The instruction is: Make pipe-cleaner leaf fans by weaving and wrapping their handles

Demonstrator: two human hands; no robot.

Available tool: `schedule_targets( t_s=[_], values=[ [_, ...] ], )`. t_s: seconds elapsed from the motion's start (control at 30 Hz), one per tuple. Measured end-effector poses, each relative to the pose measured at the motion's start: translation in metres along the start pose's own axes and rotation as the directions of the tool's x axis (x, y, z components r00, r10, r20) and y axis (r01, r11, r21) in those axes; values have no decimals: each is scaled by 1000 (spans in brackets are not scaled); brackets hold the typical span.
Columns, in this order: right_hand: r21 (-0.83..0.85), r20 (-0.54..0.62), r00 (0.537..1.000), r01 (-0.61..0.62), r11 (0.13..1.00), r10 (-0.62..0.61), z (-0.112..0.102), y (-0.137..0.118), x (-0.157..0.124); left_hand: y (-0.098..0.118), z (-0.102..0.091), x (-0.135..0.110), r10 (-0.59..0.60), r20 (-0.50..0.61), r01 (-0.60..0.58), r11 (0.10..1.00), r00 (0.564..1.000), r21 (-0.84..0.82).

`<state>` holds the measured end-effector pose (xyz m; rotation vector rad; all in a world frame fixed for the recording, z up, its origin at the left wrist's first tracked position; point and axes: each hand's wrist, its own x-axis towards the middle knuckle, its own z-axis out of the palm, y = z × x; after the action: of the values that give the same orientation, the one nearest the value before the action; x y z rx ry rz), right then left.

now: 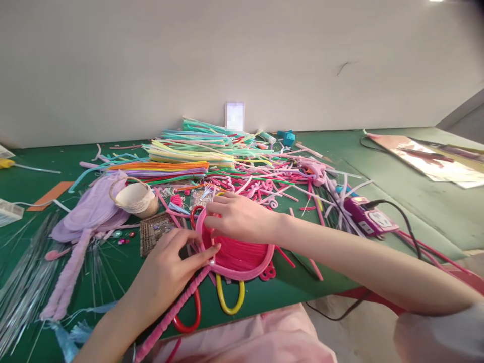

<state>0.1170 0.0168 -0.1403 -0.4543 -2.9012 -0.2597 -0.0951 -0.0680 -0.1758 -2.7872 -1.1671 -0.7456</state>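
A pink oval piece (pixel 242 257) made of coiled pipe cleaners lies near the table's front edge. My right hand (pixel 238 217) rests on its far rim with the fingers curled down, pressing the edge. My left hand (pixel 170 269) pinches the near left rim between thumb and fingers. A long pink pipe cleaner (pixel 177 307) trails from the piece toward me. A yellow loop (pixel 229 302) and a red loop (pixel 191 320) lie under the piece's front.
A big heap of coloured pipe cleaners (pixel 212 156) fills the middle of the green table (pixel 397 181). A small woven basket (pixel 136 199), purple fuzzy shapes (pixel 91 212), a purple glue gun (pixel 368 217) with cord and silver strands (pixel 22 287) surround the spot.
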Motion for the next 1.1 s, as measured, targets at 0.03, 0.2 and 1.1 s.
schedule_targets(
  t_s=[0.03, 0.2, 1.1],
  values=[
    [11, 6, 1000, -12, 1000, 12, 1, 0, 0, -2, -1, 2, 24, 2, -24, 999, 1000, 31],
    [137, 6, 995, -96, 986, 96, 2, 7, -2, -8, -9, 15, 114, 86, -118, 992, 990, 43],
    [150, 80, 990, -128, 980, 117, -13, 3, -25, 16, -2, 9, -80, 24, 82, 993, 997, -89]
  ],
)
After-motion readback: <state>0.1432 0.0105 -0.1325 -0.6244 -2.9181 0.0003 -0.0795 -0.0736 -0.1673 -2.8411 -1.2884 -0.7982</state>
